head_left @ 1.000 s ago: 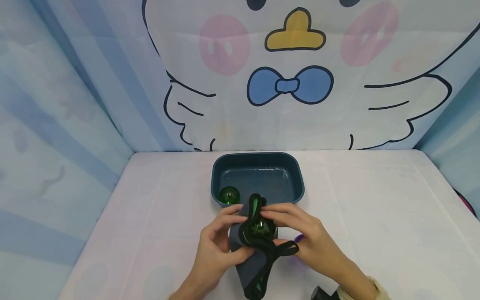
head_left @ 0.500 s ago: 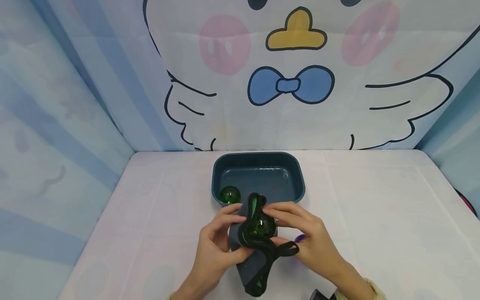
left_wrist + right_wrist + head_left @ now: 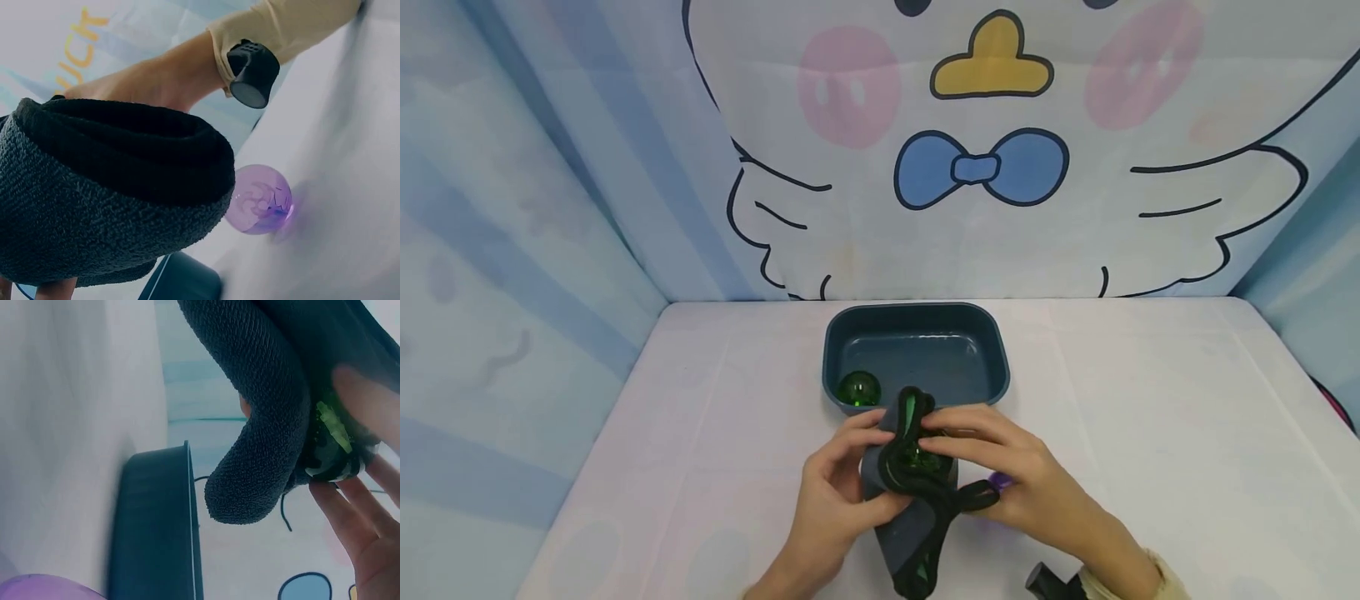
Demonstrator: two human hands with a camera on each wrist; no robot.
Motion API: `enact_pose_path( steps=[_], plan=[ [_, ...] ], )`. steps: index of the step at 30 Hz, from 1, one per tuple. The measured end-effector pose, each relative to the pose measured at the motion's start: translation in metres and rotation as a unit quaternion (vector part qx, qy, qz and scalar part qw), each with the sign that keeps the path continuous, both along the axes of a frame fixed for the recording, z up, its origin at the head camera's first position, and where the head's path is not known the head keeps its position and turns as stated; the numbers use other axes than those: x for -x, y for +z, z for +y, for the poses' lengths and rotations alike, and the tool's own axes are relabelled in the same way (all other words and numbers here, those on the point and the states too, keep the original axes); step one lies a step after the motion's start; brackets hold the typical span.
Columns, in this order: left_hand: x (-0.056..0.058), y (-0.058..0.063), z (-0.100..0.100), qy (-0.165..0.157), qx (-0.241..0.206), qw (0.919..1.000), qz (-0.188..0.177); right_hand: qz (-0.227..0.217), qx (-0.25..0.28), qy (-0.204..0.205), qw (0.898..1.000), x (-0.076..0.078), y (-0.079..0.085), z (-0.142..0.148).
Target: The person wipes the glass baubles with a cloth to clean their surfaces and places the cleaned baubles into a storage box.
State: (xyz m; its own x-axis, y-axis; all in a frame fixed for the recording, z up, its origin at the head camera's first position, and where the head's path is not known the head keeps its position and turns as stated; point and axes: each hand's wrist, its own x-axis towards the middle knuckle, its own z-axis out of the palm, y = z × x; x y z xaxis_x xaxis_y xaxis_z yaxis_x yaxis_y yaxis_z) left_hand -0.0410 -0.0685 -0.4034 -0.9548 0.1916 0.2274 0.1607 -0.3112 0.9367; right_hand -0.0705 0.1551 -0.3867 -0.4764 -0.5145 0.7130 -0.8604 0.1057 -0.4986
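In the head view my left hand (image 3: 831, 500) grips a folded dark grey cloth (image 3: 898, 533) with a black edge, thumb in front and fingers along its far side. A clear green ball (image 3: 921, 458) sits in the cloth's fold. My right hand (image 3: 1030, 475) holds this ball from the right, with fingertips over its top; the thumb is hidden behind the cloth there. The right wrist view shows thumb and fingers on either side of the green ball (image 3: 334, 447), against the fuzzy cloth (image 3: 269, 425). In the left wrist view the cloth (image 3: 112, 200) hides most of both hands.
A dark blue tray (image 3: 917, 307) stands just beyond the hands, with another green ball (image 3: 859, 388) in its near left corner. A clear purple ball (image 3: 259, 199) lies on the white tablecloth (image 3: 1150, 400), partly behind my right hand in the head view.
My right hand's fingers have shifted lower over the green ball, covering more of it, and its thumb has gone out of sight behind the cloth. My left hand keeps its grip.
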Motion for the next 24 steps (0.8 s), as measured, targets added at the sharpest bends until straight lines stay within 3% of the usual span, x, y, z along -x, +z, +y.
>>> enact_pose_path(
  steps=[7,14,17,20,24],
  plan=[
    [0.001,-0.001,-0.002,0.003,-0.001,1.0,0.002,-0.011,-0.022,-0.046,0.999,-0.003,0.001,-0.003],
    [-0.001,0.004,-0.003,-0.008,-0.007,0.9999,-0.008,-0.148,0.004,-0.06,0.987,-0.009,0.001,-0.004],
    [-0.001,0.004,-0.003,-0.012,-0.01,0.9999,-0.001,-0.178,-0.003,-0.077,0.981,-0.01,0.0,-0.004],
    [0.0,0.002,-0.004,-0.013,-0.016,0.9997,0.01,-0.175,-0.004,-0.096,0.98,-0.011,0.0,-0.006],
    [0.002,0.0,-0.005,-0.007,-0.018,0.9998,0.009,-0.12,0.015,-0.094,0.988,-0.01,-0.001,-0.008]
  ],
)
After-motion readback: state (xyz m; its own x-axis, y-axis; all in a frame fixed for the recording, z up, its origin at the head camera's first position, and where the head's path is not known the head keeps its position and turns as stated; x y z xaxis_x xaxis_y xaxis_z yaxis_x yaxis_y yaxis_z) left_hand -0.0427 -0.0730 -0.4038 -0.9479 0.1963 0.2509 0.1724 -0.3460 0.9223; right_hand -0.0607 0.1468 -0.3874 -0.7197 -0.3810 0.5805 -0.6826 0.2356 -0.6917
